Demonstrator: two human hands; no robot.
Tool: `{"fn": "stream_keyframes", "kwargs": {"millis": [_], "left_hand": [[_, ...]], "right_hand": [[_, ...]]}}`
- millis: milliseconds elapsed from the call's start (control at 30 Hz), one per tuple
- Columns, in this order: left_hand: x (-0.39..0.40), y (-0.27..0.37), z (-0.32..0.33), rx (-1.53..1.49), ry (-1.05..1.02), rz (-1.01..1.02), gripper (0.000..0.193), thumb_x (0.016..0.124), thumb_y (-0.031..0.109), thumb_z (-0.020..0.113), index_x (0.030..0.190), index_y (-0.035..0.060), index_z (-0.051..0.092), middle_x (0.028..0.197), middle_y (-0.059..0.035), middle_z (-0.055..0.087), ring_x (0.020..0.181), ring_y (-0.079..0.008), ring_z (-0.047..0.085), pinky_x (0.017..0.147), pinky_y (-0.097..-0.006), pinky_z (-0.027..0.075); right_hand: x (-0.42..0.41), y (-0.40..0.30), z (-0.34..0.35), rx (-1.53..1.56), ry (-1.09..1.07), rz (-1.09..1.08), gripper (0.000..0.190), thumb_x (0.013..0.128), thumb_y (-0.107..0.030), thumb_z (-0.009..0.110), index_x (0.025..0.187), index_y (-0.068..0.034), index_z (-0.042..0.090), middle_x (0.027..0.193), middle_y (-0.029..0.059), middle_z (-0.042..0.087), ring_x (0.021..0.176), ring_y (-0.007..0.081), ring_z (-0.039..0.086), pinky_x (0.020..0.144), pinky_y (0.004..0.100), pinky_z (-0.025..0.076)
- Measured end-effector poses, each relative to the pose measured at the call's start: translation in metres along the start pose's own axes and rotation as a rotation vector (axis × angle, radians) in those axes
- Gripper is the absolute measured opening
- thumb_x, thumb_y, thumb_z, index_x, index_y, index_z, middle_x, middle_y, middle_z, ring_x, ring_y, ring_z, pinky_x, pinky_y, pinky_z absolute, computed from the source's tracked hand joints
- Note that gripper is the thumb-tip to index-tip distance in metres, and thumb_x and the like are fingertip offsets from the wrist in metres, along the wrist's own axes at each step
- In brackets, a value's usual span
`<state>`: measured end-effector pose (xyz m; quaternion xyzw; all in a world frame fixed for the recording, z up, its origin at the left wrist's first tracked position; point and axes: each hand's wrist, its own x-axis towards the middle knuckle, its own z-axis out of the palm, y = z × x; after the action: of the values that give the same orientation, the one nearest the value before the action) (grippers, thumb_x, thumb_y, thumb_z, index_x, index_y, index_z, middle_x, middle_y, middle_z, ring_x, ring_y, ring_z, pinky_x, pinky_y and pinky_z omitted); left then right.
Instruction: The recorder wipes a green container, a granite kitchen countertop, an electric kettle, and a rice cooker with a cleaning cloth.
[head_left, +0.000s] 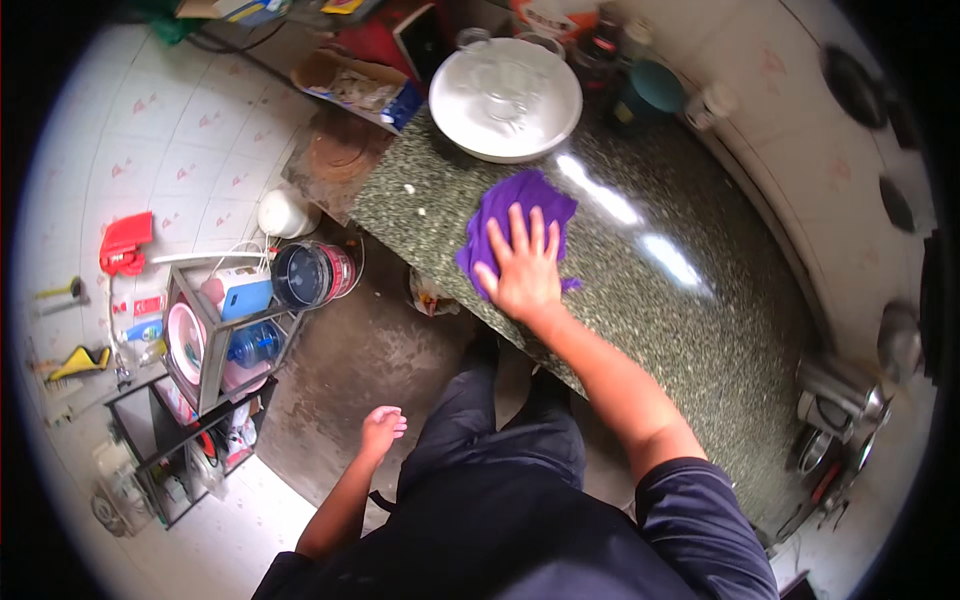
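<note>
My right hand (525, 270) lies flat, fingers spread, on a crumpled purple cloth (517, 191). Under the cloth is a speckled dark green stone countertop (637, 330), near its front edge. The palm presses on the cloth rather than gripping it. Down at my left side hangs my left hand (384, 431), loosely curled and away from the counter, with nothing seen in it. Beyond the cloth stands a large white basin (506, 142) with something clear and glassy inside. Two small white bits (409, 189) lie on the counter left of the cloth.
A teal container (652, 90) and bottles (600, 45) line the back. An open cardboard box (352, 86) sits left of the basin. A metal kettle (840, 386) stands at the far right. On the left are a bucket (304, 276) and a metal rack (225, 330).
</note>
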<state>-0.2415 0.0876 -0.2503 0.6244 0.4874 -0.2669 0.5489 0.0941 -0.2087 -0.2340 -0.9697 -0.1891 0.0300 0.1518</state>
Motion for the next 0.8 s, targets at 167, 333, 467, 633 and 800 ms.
{"fn": "stream_keyframes", "kwargs": {"millis": [167, 333, 467, 633, 800], "left_hand": [[0.007, -0.013, -0.001, -0.151, 0.032, -0.027, 0.020, 0.100, 0.014, 0.056, 0.114, 0.0038, 0.064, 0.096, -0.0100, 0.071, 0.082, -0.0169, 0.069, 0.072, -0.0293, 0.057], [0.012, -0.046, -0.014, -0.203, 0.056, -0.073, 0.021, 0.099, 0.016, 0.057, 0.115, 0.0043, 0.064, 0.097, -0.0095, 0.071, 0.081, -0.0168, 0.070, 0.070, -0.0297, 0.057], [0.012, -0.070, -0.032, -0.249, 0.081, -0.140, 0.021, 0.099, 0.018, 0.058, 0.115, 0.0052, 0.064, 0.095, -0.0091, 0.071, 0.079, -0.0161, 0.069, 0.067, -0.0296, 0.056], [0.032, -0.098, -0.054, -0.184, 0.079, -0.191, 0.020, 0.098, 0.017, 0.058, 0.113, 0.0060, 0.065, 0.090, -0.0079, 0.072, 0.074, -0.0160, 0.069, 0.064, -0.0304, 0.056], [0.057, -0.057, -0.044, -0.148, 0.022, -0.178, 0.017, 0.099, 0.017, 0.059, 0.111, 0.0067, 0.065, 0.090, -0.0076, 0.072, 0.073, -0.0163, 0.069, 0.065, -0.0307, 0.057]], "right_hand": [[0.054, -0.062, 0.021, 0.075, -0.025, -0.197, 0.070, 0.096, -0.057, 0.048, 0.153, -0.018, 0.041, 0.163, 0.0178, 0.026, 0.151, 0.0433, 0.017, 0.121, 0.0615, 0.008], [0.164, -0.094, 0.047, 0.109, 0.200, -0.266, 0.051, 0.097, -0.034, 0.053, 0.141, -0.008, 0.054, 0.152, 0.0144, 0.046, 0.142, 0.0368, 0.038, 0.119, 0.0553, 0.023], [0.172, -0.114, 0.064, 0.115, 0.202, -0.354, 0.046, 0.096, -0.025, 0.054, 0.136, -0.004, 0.057, 0.148, 0.0128, 0.052, 0.140, 0.0311, 0.043, 0.119, 0.0493, 0.026], [0.100, -0.111, 0.045, 0.155, 0.027, -0.503, 0.049, 0.096, -0.028, 0.055, 0.140, -0.006, 0.055, 0.153, 0.0113, 0.046, 0.144, 0.0307, 0.037, 0.121, 0.0500, 0.024], [-0.045, -0.020, -0.014, 0.030, -0.124, -0.199, 0.056, 0.092, -0.038, 0.061, 0.141, -0.011, 0.054, 0.155, 0.0111, 0.041, 0.147, 0.0369, 0.030, 0.120, 0.0567, 0.020]]}}
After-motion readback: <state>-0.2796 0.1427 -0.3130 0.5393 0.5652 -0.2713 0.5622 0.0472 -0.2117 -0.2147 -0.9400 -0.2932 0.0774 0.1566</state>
